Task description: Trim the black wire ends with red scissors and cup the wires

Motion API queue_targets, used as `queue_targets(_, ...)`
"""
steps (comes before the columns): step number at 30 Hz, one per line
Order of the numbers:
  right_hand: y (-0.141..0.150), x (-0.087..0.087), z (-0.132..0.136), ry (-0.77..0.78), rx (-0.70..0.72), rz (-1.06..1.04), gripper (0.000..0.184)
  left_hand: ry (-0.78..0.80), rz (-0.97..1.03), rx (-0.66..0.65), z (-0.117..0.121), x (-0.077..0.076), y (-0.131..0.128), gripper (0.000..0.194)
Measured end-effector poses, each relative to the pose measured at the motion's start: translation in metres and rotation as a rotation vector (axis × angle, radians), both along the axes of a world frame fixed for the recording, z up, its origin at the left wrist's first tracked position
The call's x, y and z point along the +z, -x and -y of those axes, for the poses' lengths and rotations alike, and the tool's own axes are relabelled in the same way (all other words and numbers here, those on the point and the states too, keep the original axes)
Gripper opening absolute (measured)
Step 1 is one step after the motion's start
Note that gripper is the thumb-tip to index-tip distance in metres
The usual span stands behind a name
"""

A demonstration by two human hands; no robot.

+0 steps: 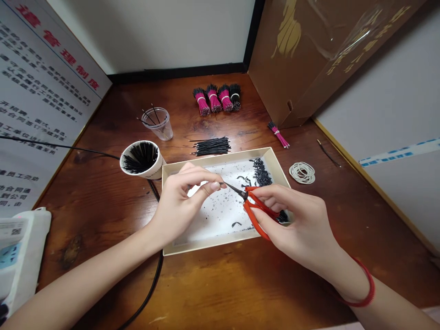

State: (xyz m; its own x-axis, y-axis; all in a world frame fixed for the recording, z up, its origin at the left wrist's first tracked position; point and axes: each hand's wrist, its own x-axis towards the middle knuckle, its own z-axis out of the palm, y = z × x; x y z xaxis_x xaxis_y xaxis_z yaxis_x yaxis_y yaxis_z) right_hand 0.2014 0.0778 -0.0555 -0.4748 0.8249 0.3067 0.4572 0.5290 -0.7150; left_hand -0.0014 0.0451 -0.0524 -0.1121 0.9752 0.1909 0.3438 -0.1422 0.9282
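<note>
The right hand (295, 224) curls closed around light, stiff red-handled scissors (253, 211), best held by their loops, above a cardboard tray (213, 246) of black wire scraps (261, 173). The left hand (177, 204) pinches shut beside the blade tips (whatever it holds is too fine to tell).

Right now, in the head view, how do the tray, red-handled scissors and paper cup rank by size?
1. The tray is largest.
2. The red-handled scissors and paper cup look alike; the scissors' nearness to the camera makes ranking them unsure.
</note>
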Motion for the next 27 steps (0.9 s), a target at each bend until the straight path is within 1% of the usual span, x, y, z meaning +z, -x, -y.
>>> queue_targets(4, 0.0003, 0.0005, -0.0003, 0.034, -0.026, -0.008, 0.012, 0.007, -0.009, -0.013, 0.0002, 0.0005, 0.0007, 0.013)
queue_targets(7, 0.0015, 0.0023, -0.0008, 0.056, -0.013, -0.011, 0.012, 0.013, -0.02, -0.024, 0.0008, 0.0007, 0.0009, 0.012)
queue_targets(10, 0.0032, 0.0034, -0.0002, 0.046, -0.014, -0.013, 0.013, 0.013, -0.026, -0.031, 0.001, 0.0008, 0.0008, 0.014)
queue_targets(16, 0.0069, 0.0022, 0.0042, 0.117, -0.069, -0.053, 0.013, 0.024, 0.015, 0.019, 0.0006, -0.0008, 0.0001, 0.011)
queue_targets(19, 0.0076, 0.0022, 0.0047, 0.113, -0.063, -0.031, 0.019, 0.038, 0.023, 0.03, 0.0002, -0.0013, -0.0006, 0.009)
queue_targets(22, 0.0077, 0.0015, 0.0038, 0.1, -0.054, -0.019, 0.017, 0.044, 0.017, 0.036, -0.0006, -0.0007, -0.0009, 0.009)
queue_targets(27, 0.0089, -0.0011, 0.0026, 0.103, -0.094, -0.026, 0.016, 0.035, 0.016, 0.04, -0.0017, 0.0002, -0.0003, 0.009)
